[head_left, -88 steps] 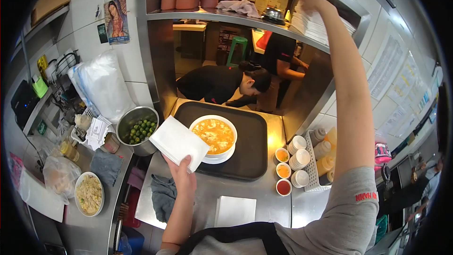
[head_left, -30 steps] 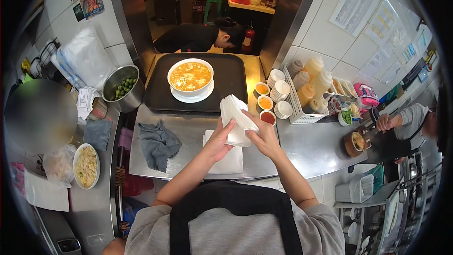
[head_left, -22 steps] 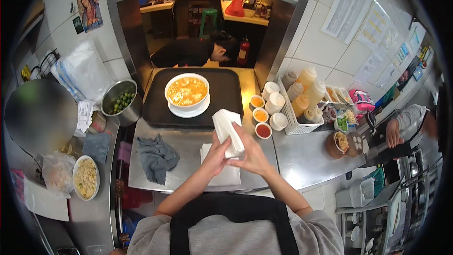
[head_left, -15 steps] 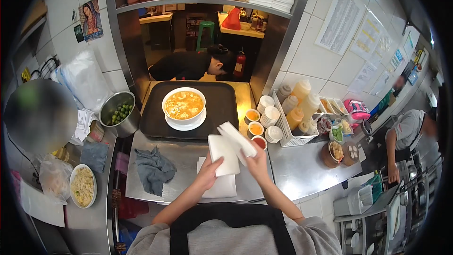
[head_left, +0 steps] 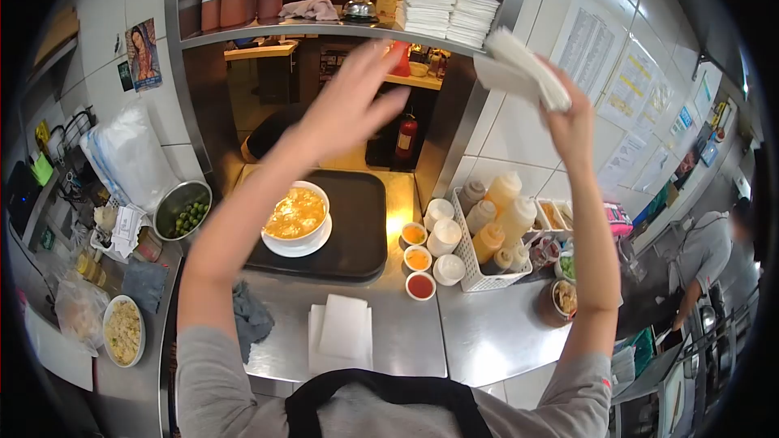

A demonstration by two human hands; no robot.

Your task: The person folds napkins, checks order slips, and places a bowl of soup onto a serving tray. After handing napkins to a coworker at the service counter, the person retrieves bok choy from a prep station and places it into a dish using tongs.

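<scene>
My right hand [head_left: 570, 120] is raised at the right of the pass-through and grips a stack of white paper napkins [head_left: 523, 71]. My left hand [head_left: 353, 105] is lifted in front of the opening, blurred, with its fingers apart and nothing in them. Folded white napkins [head_left: 344, 326] lie on the steel counter below. Other napkin stacks [head_left: 428, 10] stand on the shelf above, just beyond my left hand. A bowl of soup [head_left: 297, 212] sits on a white plate on the black tray [head_left: 357, 227], partly behind my left forearm.
Sauce cups [head_left: 419, 285] and a white basket of squeeze bottles [head_left: 495, 277] stand right of the tray. A grey cloth [head_left: 253, 320] lies by my left arm. A pot of green limes [head_left: 191, 215] and fried rice [head_left: 123, 331] are at left. A co-worker [head_left: 706, 251] stands far right.
Both hands have risen from over the counter toward the shelf and moved apart. My left hand has let go of the napkins, while my right keeps a stack. The person beyond the opening is mostly hidden now.
</scene>
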